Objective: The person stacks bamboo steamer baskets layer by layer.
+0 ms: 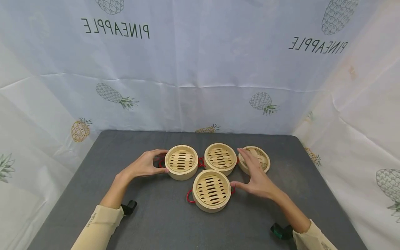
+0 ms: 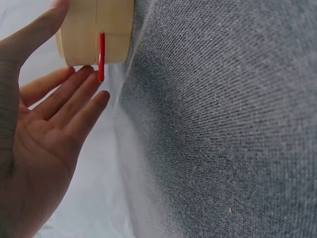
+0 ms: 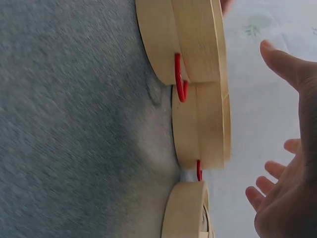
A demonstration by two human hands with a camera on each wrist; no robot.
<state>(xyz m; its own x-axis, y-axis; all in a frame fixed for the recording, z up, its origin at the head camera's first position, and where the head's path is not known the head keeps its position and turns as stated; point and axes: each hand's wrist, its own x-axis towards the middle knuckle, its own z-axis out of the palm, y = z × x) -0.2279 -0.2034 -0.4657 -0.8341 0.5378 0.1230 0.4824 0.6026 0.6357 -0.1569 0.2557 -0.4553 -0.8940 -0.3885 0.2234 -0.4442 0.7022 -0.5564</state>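
Three round bamboo steamer baskets with slatted bottoms and red side handles stand on the dark table. Beside the left steamer basket (image 1: 182, 159) is my left hand (image 1: 147, 164), its thumb and fingers spread at the basket's left side near the red handle (image 2: 101, 57). In the left wrist view its fingers look fairly straight. The middle steamer basket (image 1: 220, 158) stands at the back, and the front steamer basket (image 1: 211, 191) is nearer me. Over the woven bamboo lid (image 1: 264, 159) and close to the front basket's right side, my right hand (image 1: 257, 178) is spread, holding nothing.
A grey-black cloth (image 1: 156, 222) covers the table. White pineapple-print fabric (image 1: 200, 62) hangs behind it and along both sides. A black wrist device (image 1: 129, 207) shows at the left sleeve, another black device (image 1: 281, 231) at the right sleeve.
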